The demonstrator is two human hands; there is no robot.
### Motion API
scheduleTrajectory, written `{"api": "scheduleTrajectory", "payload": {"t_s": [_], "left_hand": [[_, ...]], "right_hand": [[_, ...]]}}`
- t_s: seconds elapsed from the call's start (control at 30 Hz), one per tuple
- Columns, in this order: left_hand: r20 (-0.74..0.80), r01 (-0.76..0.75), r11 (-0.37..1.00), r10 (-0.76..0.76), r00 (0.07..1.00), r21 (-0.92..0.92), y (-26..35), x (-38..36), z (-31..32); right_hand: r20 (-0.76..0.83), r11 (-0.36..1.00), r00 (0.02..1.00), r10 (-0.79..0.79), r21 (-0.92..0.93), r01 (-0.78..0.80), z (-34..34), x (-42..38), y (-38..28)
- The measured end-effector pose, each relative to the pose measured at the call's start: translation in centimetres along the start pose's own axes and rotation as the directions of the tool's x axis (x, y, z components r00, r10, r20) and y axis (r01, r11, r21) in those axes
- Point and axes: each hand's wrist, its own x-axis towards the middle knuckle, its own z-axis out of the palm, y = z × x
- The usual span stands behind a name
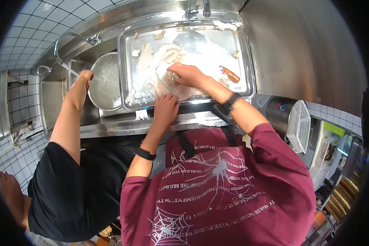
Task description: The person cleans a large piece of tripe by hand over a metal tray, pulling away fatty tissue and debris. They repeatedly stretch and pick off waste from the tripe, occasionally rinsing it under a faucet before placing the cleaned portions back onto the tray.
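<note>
Fingers (pixel 175 68) of the right hand (pixel 188 76) curled onto a tan-brown lump (pixel 171 79), tips hidden, so cannot tell whether gripping or only pressing; left hand (pixel 166 111) open, fingers laid over the near edge of the pale wet flesh (pixel 168 55) in the wide shallow tray (pixel 121 74). Looks limp, slick and fairly weighty, likely to slide or tear at thin ends, so best held with a broad grip round the thick folded middle. Farther out, a brown handle (pixel 230 74) rightward inside the tray, and leftward outside, a round basin (pixel 109 109) beside a co-worker's hand (pixel 85 76).
</note>
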Motion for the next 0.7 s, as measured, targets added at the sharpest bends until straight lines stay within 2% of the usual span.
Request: {"api": "scheduleTrajectory", "payload": {"t_s": [0.03, 0.1, 0.23, 0.3, 0.33, 0.4, 0.43, 0.47, 0.5, 0.53, 0.57, 0.6, 0.63, 0.67, 0.7], "left_hand": [[-0.022, 0.046, 0.998, -0.045, 0.999, 0.036, 0.2, 0.2, 0.2], [-0.051, 0.099, 0.993, -0.096, 0.994, 0.07, 0.0, 0.4, 0.4], [-0.046, 0.233, 0.97, -0.231, 0.972, 0.066, -1.0, 0.8, 0.8], [-0.059, 0.282, 0.958, -0.279, 0.959, 0.053, -1.3, 0.4, 0.9], [-0.057, 0.293, 0.952, -0.288, 0.956, 0.087, -1.5, 0.4, 1.0], [-0.069, 0.301, 0.947, -0.294, 0.953, 0.115, -2.1, 0.8, 0.7], [-0.016, 0.354, 0.931, -0.354, 0.935, 0.091, -2.3, 1.0, 0.4], [0.041, 0.406, 0.911, -0.409, 0.912, 0.069, -2.4, 1.2, 0.2], [0.034, 0.405, 0.912, -0.407, 0.913, 0.059, -2.4, 1.6, -0.1], [0.078, 0.465, 0.885, -0.465, 0.882, 0.023, -2.4, 2.2, -0.5], [0.126, 0.523, 0.852, -0.518, 0.846, -0.01, -2.5, 2.9, -1.0], [0.185, 0.519, 0.852, -0.502, 0.845, -0.06, -1.7, 4.2, -2.9], [0.183, 0.519, 0.852, -0.501, 0.846, -0.07, -2.1, 5.0, -2.2], [-0.104, 0.332, 0.913, -0.364, 0.926, -0.237, -2.6, 5.8, -1.2], [-0.405, 0.095, 0.939, -0.232, 0.884, -0.332, -3.0, 6.8, -0.6]], "right_hand": [[-0.002, 1.0, 1.0, -0.006, 0.002, 0.006, 1.2, 1.2, 1.0], [0.181, 0.956, 0.957, 0.227, -0.23, -0.183, 2.3, 3.3, 2.2], [0.196, 0.969, 0.965, 0.176, -0.205, -0.135, 0.4, 4.8, 3.8], [0.214, 0.987, 0.964, 0.159, -0.012, -0.16, -2.2, 6.0, 4.2], [0.223, 0.988, 0.963, 0.151, -0.024, -0.15, -3.1, 6.4, 4.4], [0.256, 0.97, 0.949, 0.185, 0.108, -0.218, -5.2, 7.2, 4.3], [0.258, 0.972, 0.949, 0.182, 0.096, -0.212, -6.3, 7.4, 4.1], [0.286, 0.954, 0.941, 0.181, 0.18, -0.239, -7.2, 7.4, 3.8], [0.315, 0.927, 0.932, 0.179, 0.263, -0.267, -8.0, 7.3, 3.3], [0.317, 0.931, 0.931, 0.18, 0.252, -0.265, -8.8, 7.2, 2.6], [0.335, 0.884, 0.919, 0.206, 0.339, -0.322, -9.4, 7.0, 1.9], [0.356, 0.824, 0.905, 0.231, 0.423, -0.377, -9.9, 6.7, 1.3], [0.36, 0.828, 0.903, 0.234, 0.414, -0.379, -10.3, 6.3, 0.9], [0.367, 0.796, 0.905, 0.215, 0.471, -0.38, -10.8, 5.9, 0.6], [0.371, 0.761, 0.908, 0.195, 0.527, -0.379, -11.2, 5.6, 0.3]]}}
